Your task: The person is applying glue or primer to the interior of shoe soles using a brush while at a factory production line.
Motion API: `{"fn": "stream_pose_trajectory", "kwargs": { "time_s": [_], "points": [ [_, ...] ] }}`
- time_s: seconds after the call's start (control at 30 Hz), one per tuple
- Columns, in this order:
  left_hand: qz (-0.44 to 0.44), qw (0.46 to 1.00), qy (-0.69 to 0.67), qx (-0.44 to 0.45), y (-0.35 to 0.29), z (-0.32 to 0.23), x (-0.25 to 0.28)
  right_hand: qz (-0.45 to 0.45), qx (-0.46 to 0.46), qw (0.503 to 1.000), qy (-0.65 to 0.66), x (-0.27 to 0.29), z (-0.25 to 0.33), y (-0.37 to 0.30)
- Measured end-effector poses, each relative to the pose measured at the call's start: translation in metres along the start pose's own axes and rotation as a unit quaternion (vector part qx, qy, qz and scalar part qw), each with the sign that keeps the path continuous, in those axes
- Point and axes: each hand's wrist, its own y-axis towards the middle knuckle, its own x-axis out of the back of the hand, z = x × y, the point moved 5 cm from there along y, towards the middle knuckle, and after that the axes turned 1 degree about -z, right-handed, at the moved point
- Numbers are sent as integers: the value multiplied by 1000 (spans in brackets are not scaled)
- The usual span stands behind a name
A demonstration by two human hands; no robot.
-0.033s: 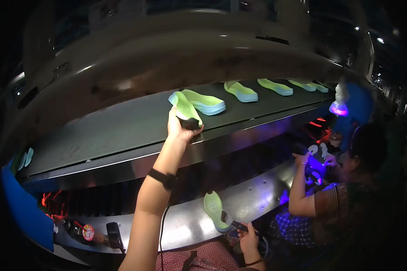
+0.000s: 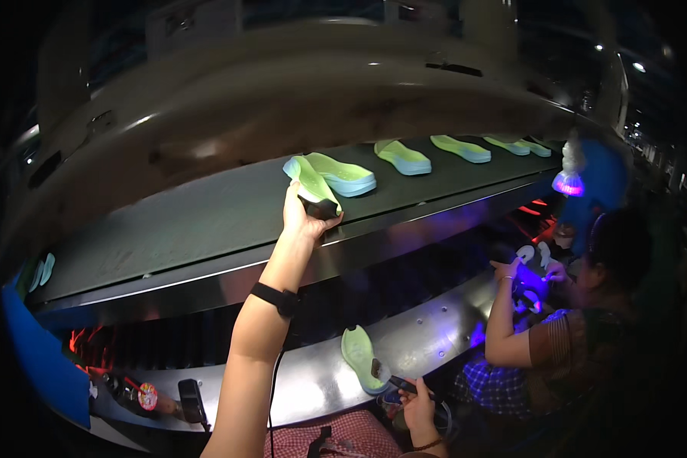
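Observation:
My left hand (image 2: 304, 217) reaches over the conveyor belt, fingers closed on the near end of a yellow-green and pale blue shoe sole (image 2: 310, 184). That sole is tilted and overlaps a second shoe sole (image 2: 347, 182) lying on the belt. Down by my lap, my right hand (image 2: 417, 408) grips the black handle of a brush (image 2: 402, 384). The brush's tip is at the lower part of another green shoe sole (image 2: 357, 353), which rests on the metal ledge. Whether the bristles touch it is hard to tell.
Several more soles (image 2: 404, 159) lie rightward along the dark belt (image 2: 168, 221), under a low hood (image 2: 298, 84). A phone-like black device (image 2: 191, 400) stands at the ledge's left. To the right, a co-worker (image 2: 538, 336) handles pieces under violet light, near a hanging lamp (image 2: 569, 183).
The whole picture has shifted very slightly. Both hands keep their holds, and the brush's tip sits marginally differently over the sole on the ledge.

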Motion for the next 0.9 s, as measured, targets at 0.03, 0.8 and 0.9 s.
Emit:
{"fn": "stream_pose_trajectory", "kwargs": {
  "time_s": [0.03,0.8,0.9],
  "points": [
    [7,1000,0,1,8,5,-5,1,6,1000,3,1,-1,4],
    [-27,992,-102,-73,45,18,-36,88,-59,994,-35,10,-20,17],
    [8,991,-120,-56,56,20,-28,112,-78,990,29,21,-31,26]
  ]
}}
